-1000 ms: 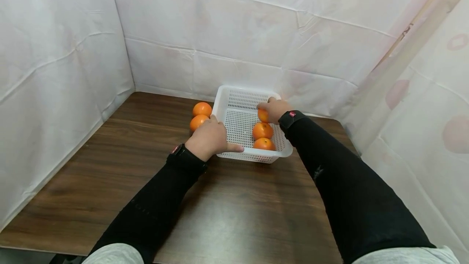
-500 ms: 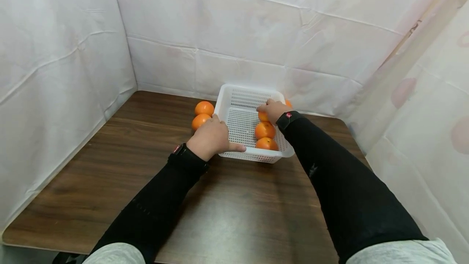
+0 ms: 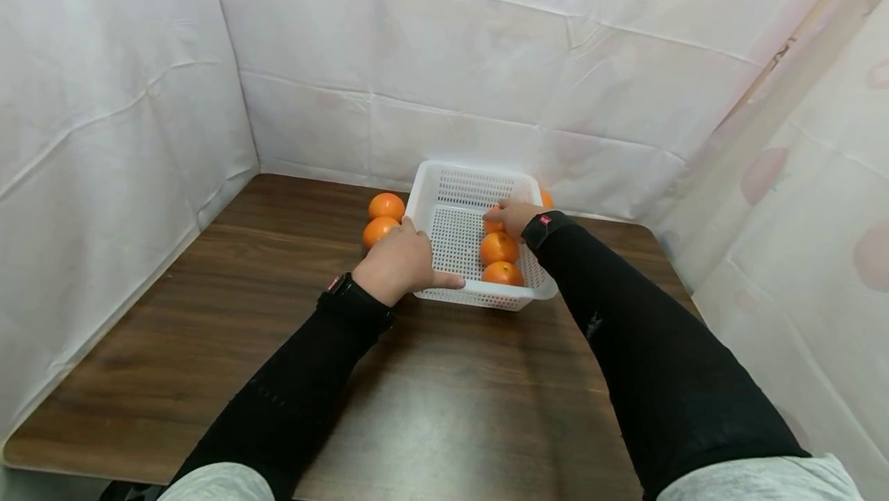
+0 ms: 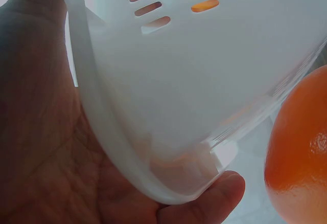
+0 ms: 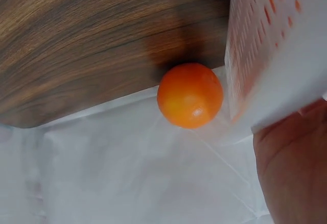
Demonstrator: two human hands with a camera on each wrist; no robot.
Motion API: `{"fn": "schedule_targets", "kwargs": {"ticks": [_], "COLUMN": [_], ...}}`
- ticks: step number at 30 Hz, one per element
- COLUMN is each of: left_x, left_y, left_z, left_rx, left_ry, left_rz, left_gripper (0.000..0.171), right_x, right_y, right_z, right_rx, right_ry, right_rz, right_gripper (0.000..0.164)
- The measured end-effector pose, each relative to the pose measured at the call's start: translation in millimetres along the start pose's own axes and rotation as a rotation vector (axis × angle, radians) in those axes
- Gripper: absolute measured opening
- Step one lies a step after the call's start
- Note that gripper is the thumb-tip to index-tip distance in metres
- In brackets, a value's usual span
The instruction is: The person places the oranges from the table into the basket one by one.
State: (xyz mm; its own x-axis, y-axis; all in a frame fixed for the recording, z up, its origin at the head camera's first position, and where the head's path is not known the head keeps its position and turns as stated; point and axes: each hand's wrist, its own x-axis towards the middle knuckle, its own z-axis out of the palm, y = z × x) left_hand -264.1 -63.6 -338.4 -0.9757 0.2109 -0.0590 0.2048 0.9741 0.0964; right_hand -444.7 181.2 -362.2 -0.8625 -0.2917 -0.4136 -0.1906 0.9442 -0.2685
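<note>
A white perforated plastic basket (image 3: 454, 235) stands at the back of the table. My left hand (image 3: 399, 260) holds its near left corner, thumb stretched along the near rim and fingers along the left side. In the left wrist view, a fingertip (image 4: 225, 196) hooks round the rim. Two oranges (image 3: 499, 248) (image 3: 503, 274) lie inside along the right side. Beyond them my right hand (image 3: 517, 217) reaches over the right rim, fingers round a third orange (image 3: 492, 225), partly hidden beneath it.
Two oranges (image 3: 386, 206) (image 3: 379, 231) sit on the brown wooden table (image 3: 430, 401), left of the basket. Outside its right wall is another orange (image 5: 190, 95), close to the table's back edge. White sheeting (image 3: 458, 45) hangs behind and at both sides.
My right hand has shifted slightly leftward and nearer, with the orange under it. The orange outside the right wall has come into view. My left hand stays at the basket's corner.
</note>
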Motion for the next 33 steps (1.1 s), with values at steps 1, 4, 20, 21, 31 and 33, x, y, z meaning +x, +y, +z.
{"fn": "schedule_targets", "kwargs": {"ticks": [1, 4, 20, 21, 31, 33], "left_x": [0.0, 0.8, 2.2, 2.6, 4.6, 3.6], "left_y": [-0.1, -1.5, -17.3, -18.2, -23.7, -24.7], "left_z": [0.1, -0.2, 1.7, 2.1, 1.9, 0.9], "left_rx": [-0.002, 0.008, 0.01, 0.007, -0.015, -0.017], "left_ry": [0.001, 0.007, -0.008, -0.007, -0.003, -0.004], "left_rz": [0.001, 0.006, 0.004, 0.002, -0.015, -0.018], "left_gripper": [0.117, 0.118, 0.118, 0.118, 0.118, 0.119], "right_x": [-3.4, -11.5, -50.9, -52.7, -68.4, -65.8], "right_y": [-2.3, -8.9, -43.6, -44.8, -35.9, -29.5], "right_z": [-1.2, -4.7, -19.0, -20.0, -25.6, -24.7], "right_rx": [-0.048, -0.27, -0.313, -0.32, -0.125, -0.113], "right_ry": [-0.002, 0.03, 0.085, 0.09, 0.246, 0.292], "right_rz": [-0.015, -0.064, -0.141, -0.149, -0.196, -0.184], "right_gripper": [0.067, 0.078, 0.06, 0.058, 0.057, 0.057]}}
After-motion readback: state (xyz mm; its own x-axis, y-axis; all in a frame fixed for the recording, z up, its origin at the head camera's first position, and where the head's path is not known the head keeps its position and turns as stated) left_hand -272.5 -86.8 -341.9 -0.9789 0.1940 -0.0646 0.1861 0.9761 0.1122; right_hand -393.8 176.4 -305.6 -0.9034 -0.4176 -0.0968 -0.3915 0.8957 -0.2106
